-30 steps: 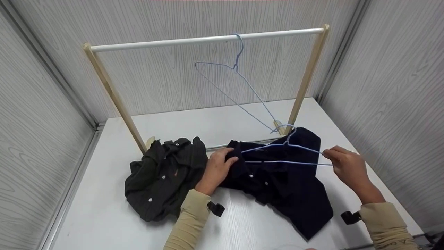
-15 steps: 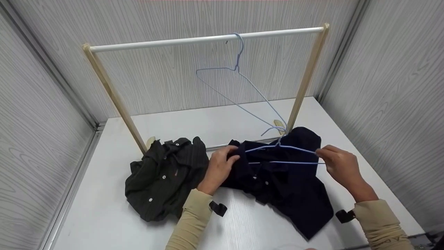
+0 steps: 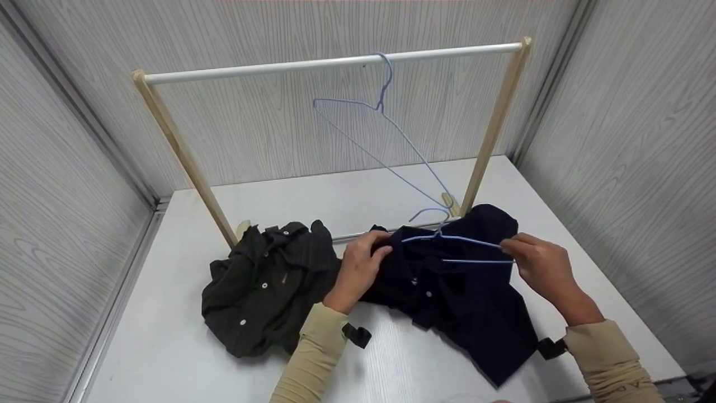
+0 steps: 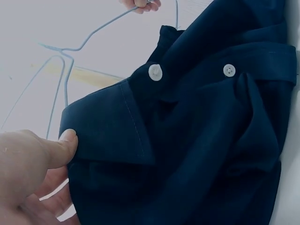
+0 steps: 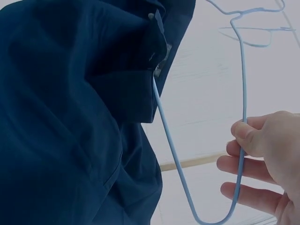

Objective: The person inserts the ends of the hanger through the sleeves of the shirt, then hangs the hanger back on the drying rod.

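Observation:
A navy buttoned shirt (image 3: 475, 296) lies on the table, its collar side raised by my left hand (image 3: 361, 268). In the left wrist view, that thumb presses on the collar (image 4: 103, 126) with the fingers behind the cloth. My right hand (image 3: 540, 266) pinches one arm of a blue wire hanger (image 3: 472, 241) between thumb and fingers, clear in the right wrist view, where the hanger's rounded end (image 5: 213, 220) points down. The hanger's other end is hidden inside the shirt's neck. Its hook (image 3: 430, 211) sticks up behind the shirt.
A second blue wire hanger (image 3: 411, 145) hangs from the white rail (image 3: 279, 68) of a wooden-legged rack. Left of my left hand lies a crumpled dark green shirt (image 3: 268, 291) on the white table (image 3: 151, 336). Panelled walls stand on the left, right and back.
My right hand has moved left, sliding the held hanger further into the navy shirt's neck. My left hand has shifted slightly right with the collar. The hanger on the rail has swung a little.

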`<action>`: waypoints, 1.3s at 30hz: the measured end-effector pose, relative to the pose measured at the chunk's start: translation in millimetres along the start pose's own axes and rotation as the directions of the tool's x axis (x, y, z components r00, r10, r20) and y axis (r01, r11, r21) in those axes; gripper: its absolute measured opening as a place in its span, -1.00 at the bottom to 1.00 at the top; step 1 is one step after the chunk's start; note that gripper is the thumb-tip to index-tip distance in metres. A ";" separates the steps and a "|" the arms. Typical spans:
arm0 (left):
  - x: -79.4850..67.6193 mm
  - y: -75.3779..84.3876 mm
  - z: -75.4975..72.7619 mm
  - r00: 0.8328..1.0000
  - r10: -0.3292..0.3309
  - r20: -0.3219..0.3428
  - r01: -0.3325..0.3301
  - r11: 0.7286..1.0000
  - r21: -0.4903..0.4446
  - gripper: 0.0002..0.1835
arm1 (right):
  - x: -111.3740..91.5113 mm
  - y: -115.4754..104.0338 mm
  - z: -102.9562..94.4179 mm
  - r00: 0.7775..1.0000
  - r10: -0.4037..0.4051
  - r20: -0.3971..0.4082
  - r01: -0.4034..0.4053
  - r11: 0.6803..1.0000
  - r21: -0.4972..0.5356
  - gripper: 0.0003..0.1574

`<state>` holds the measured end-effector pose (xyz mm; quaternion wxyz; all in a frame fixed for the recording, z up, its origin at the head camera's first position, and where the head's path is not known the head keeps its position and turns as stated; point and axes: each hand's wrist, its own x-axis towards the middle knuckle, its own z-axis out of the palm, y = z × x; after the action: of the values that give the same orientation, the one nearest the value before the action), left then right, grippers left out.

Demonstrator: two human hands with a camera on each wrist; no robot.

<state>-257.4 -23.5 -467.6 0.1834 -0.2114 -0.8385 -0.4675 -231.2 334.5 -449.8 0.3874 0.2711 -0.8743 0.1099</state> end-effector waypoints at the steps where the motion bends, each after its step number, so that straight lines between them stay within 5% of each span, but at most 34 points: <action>1: 0.1 0.9 0.2 1.000 0.000 -0.001 0.000 1.000 -0.002 -0.78 | 0.7 -0.9 -0.2 1.000 -0.005 0.001 0.005 1.000 0.003 -0.75; 19: 14.2 29.2 9.6 0.985 0.149 -0.084 -0.152 0.988 -0.027 -0.82 | 16.4 -21.4 -6.2 0.996 -0.067 -0.067 0.072 0.994 0.080 -0.64; 29: 14.8 28.6 7.5 0.976 0.173 -0.131 -0.182 0.981 -0.060 -0.83 | 6.8 -13.2 -10.2 0.992 0.121 -0.031 -0.115 0.982 0.148 -0.73; 34: 14.1 26.6 5.6 0.977 0.156 -0.145 -0.166 0.984 -0.062 -0.84 | -3.4 -3.3 -10.3 0.944 0.330 -0.008 -0.320 0.922 0.220 -0.72; 39: 13.3 24.5 5.1 0.982 0.135 -0.133 -0.146 0.987 -0.074 -0.83 | -16.3 0.9 -7.3 0.828 0.540 0.149 -0.559 0.781 0.279 -0.57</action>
<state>-256.3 -5.1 -446.1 0.2602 -0.2472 -0.7879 -0.5005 -218.2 344.5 -456.8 0.2640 0.0653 -0.8980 0.3458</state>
